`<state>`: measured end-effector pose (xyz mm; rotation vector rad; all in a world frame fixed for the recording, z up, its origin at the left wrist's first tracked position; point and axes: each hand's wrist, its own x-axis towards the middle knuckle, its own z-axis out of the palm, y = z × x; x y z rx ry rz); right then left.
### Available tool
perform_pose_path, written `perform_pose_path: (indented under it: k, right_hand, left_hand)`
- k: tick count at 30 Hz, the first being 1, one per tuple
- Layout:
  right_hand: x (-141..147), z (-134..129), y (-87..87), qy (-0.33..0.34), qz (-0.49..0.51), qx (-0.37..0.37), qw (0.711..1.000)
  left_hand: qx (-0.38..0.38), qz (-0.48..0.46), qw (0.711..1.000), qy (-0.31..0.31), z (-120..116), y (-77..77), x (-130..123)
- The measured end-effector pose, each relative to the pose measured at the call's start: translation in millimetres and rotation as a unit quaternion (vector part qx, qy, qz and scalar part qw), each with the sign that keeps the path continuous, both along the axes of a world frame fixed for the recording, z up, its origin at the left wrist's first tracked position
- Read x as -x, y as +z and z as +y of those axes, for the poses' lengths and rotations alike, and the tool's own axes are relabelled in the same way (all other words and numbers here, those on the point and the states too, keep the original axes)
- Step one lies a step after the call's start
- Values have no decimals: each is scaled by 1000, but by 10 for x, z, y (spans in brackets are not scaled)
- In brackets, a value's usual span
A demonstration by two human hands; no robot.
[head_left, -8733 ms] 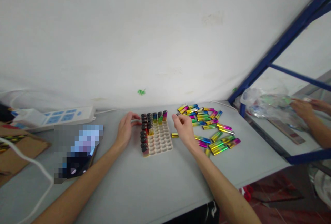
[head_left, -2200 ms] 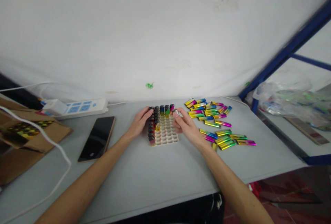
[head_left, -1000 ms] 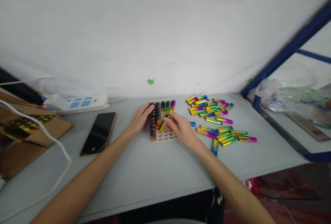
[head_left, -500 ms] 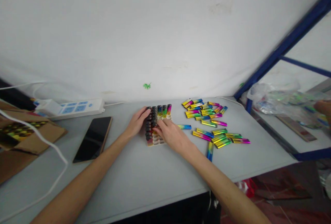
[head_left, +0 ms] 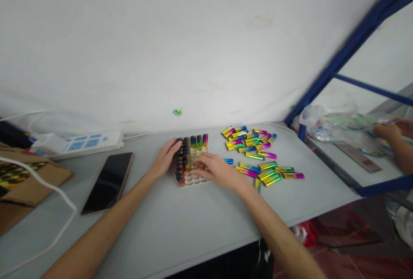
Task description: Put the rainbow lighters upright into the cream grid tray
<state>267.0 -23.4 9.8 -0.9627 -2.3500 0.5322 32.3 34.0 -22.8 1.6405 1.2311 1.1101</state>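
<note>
On the grey table, a pale tray with rows of holes (head_left: pixel 192 181) holds several black-topped lighters (head_left: pixel 180 165) in its left columns and three shiny ones (head_left: pixel 199 142) at the back. My left hand (head_left: pixel 166 156) rests against the tray's left back side, its fingers curled round the edge lighters. Over the tray's middle is my right hand (head_left: pixel 213 168), its thumb and fingers apart near a yellowish lighter (head_left: pixel 189 165); no object shows firmly in its grasp. Many shiny coloured metal sleeves (head_left: pixel 254 141) lie loose to the right of the tray.
At left are a black phone (head_left: pixel 108 182), a white power strip (head_left: pixel 87 143), a cardboard box (head_left: pixel 48 176) and a white cable (head_left: pixel 63 188). A blue metal frame (head_left: pixel 342 55) stands right; beyond it another person's hands (head_left: pixel 389 132) touch plastic bags (head_left: pixel 338 122).
My right hand's fingers have opened and drawn slightly back from the lighters. My left hand stays at the tray. The other person's hands have come further into view, and the camera view has shifted.
</note>
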Motion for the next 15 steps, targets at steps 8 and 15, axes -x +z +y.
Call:
perform_pose_path:
  k: [8, 15]
  right_hand:
    - [-1411, 848, 73, -200, -45, -38, 978]
    - [-1756, 1189, 11, -156, -184, -15, 970]
  left_hand:
    - [3, -3, 1000, -13, -5, -10, 8]
    - [-1, 5, 1000, -15, -21, 19, -7]
